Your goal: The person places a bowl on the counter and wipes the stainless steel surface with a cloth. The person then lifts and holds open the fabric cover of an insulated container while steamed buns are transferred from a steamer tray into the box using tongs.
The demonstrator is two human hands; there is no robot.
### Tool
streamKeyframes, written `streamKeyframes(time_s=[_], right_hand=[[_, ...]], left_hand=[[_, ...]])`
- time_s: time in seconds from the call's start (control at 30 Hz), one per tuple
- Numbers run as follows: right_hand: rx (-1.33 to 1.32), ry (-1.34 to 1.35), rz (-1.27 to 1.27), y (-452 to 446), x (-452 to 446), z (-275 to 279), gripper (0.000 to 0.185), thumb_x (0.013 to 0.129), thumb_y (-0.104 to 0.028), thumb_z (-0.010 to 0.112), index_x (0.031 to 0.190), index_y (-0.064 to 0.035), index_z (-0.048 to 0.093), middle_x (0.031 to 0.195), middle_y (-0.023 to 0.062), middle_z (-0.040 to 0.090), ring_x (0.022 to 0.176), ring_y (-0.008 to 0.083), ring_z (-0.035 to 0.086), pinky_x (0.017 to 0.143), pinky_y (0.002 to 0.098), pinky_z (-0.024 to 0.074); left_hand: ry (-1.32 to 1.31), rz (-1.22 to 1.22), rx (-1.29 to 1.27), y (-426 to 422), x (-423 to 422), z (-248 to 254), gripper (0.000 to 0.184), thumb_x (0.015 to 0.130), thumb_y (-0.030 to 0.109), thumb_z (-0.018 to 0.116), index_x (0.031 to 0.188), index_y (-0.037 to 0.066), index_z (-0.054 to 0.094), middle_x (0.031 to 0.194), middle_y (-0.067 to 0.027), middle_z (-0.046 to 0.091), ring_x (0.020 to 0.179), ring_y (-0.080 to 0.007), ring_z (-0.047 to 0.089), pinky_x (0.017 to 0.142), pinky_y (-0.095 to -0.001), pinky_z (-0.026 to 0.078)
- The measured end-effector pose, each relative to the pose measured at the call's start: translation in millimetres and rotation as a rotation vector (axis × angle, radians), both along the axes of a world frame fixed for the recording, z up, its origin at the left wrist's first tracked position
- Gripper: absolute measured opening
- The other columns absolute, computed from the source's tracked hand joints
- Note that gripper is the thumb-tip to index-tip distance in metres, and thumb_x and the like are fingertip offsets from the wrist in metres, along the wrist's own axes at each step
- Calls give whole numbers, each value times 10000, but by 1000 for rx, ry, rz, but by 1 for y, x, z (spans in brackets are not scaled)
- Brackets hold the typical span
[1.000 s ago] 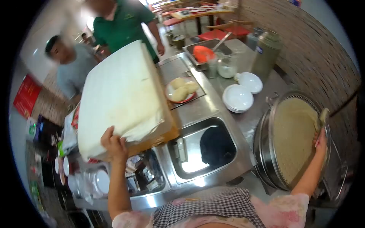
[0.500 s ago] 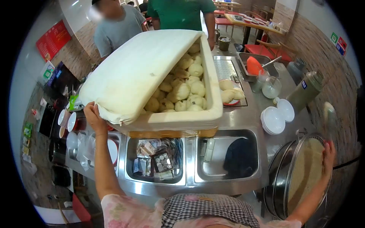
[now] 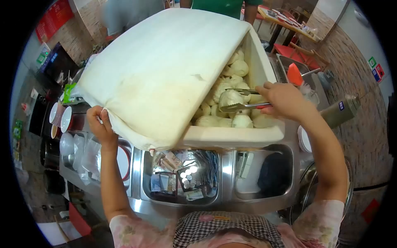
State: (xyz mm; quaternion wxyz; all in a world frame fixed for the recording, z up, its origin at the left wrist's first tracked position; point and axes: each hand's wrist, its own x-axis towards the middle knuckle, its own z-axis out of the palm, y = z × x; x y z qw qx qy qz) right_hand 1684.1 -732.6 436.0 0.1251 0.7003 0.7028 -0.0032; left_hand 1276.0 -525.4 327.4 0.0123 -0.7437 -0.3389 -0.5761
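A large box [image 3: 264, 58] lined with white cloth holds several pale buns [image 3: 242, 120]. Its padded white lid [image 3: 157, 70] lies askew, leaving the right side uncovered. My left hand [image 3: 101, 124] pinches the lid's cloth at the front left corner. In my right hand [image 3: 285, 99] is a pair of metal tongs [image 3: 248, 106], reaching into the box. The tongs' arms lie on either side of one bun [image 3: 230, 98]; whether they press on it is hard to tell.
Below the box are a metal basin [image 3: 144, 186] of banknotes and coins and another basin [image 3: 244, 194] with a dark cloth. White bowls [image 3: 305, 138], a flask [image 3: 342, 111] and a steamer [image 3: 349, 182] stand right. Two people [image 3: 128, 14] stand beyond.
My right hand has moved left from beside the steamer to over the box, with the tongs now among the buns. My left hand still grips the lid, which was lifted open from its earlier closed position.
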Motion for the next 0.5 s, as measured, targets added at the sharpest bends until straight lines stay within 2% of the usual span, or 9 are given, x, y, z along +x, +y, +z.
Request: streamKeyframes(time_s=[0.13,0.27,0.37,0.4,0.47,0.5], right_hand=[[-47,-46,54,27,-10,-23,506,717,-312,704,1119,-61,529,955,117,588,881,287,601,738,403,491],[-36,-5,80,30,-14,-31,521,696,-291,719,1121,-57,529,943,110,593,883,280,602,731,396,492],[-36,9,52,30,-14,-35,611,670,-284,729,1190,-49,512,949,95,571,861,282,584,717,387,476],[-37,24,46,29,-14,-36,615,666,-280,731,1192,-48,512,952,97,571,861,288,582,720,388,475],[-37,53,36,30,-12,-34,624,657,-272,736,1195,-45,513,957,101,570,861,299,580,726,391,474],[-28,80,24,29,-11,-31,625,655,-269,738,1193,-44,514,958,104,570,861,303,578,727,392,473]], left_hand=[[-88,-96,-17,26,-17,-4,181,929,174,507,901,8,441,850,-70,480,790,-162,458,755,-284,391],[-329,-151,-115,52,-26,-3,208,934,201,516,901,8,447,878,-54,489,807,-136,460,802,-289,400],[-565,-230,-108,66,-19,4,153,895,91,558,839,44,424,784,-19,458,753,-102,453,750,-260,417],[-575,-262,-140,77,-32,-4,140,872,74,557,949,33,448,912,-66,526,838,-145,523,793,-314,463],[-581,-393,-196,88,-39,10,162,859,59,562,972,42,447,933,-74,526,859,-156,531,808,-315,467],[-598,-325,-182,83,-36,5,153,851,37,568,943,50,447,860,-47,498,796,-131,509,769,-283,458]])
